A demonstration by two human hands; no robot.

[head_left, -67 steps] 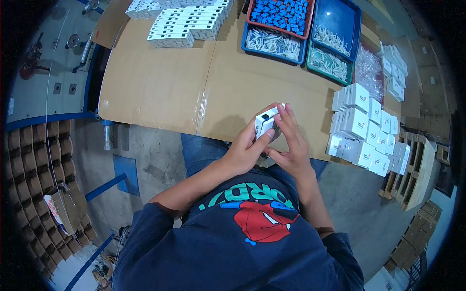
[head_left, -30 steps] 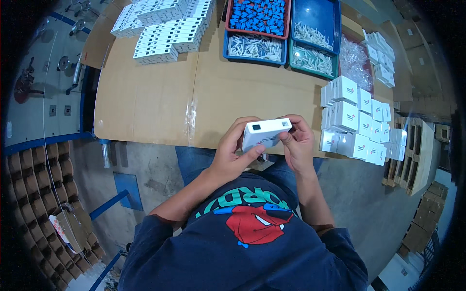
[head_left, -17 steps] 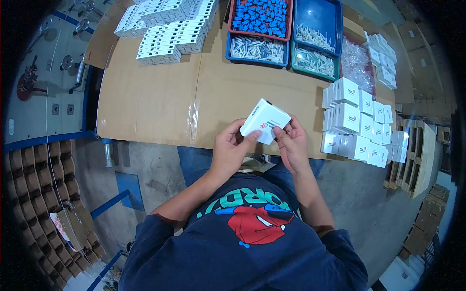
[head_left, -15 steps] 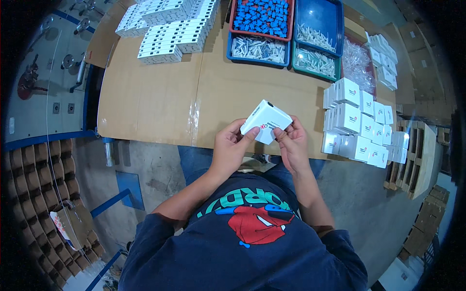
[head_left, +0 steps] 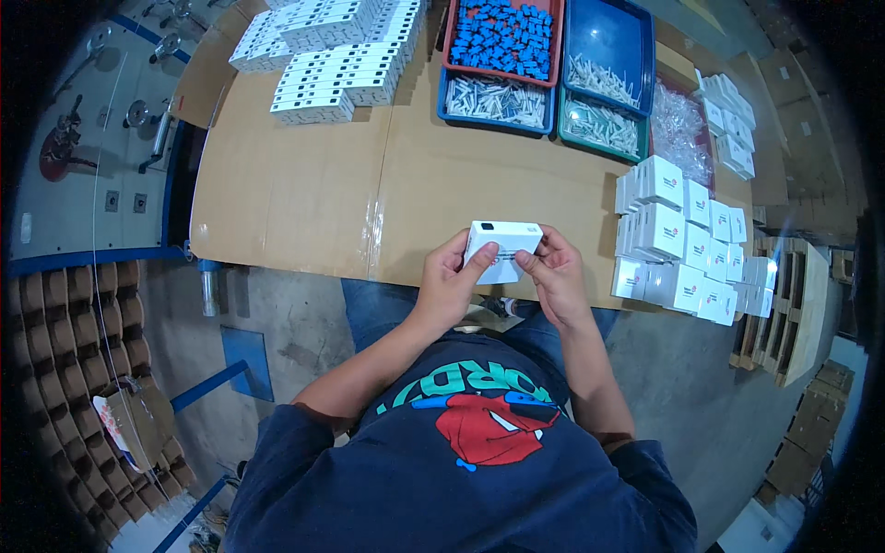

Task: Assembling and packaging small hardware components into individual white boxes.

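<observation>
Tabletop (head_left: 295, 184), white box (head_left: 507, 245) in hands (head_left: 447, 288)

Over there, a box (head_left: 505, 238) sat between the hands (head_left: 444, 293) at the near edge of the desk (head_left: 295, 189). Cartons (head_left: 666, 235) were piled right, packs (head_left: 346, 69) back left; between, farther back, trays (head_left: 608, 32) held parts (head_left: 504, 39).

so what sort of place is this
Probably a small packing or assembly workshop, judging by the stacked white boxes on a cardboard-covered table, the red tray full of small blue parts, and the wooden pallet beyond the table's right side.
</observation>
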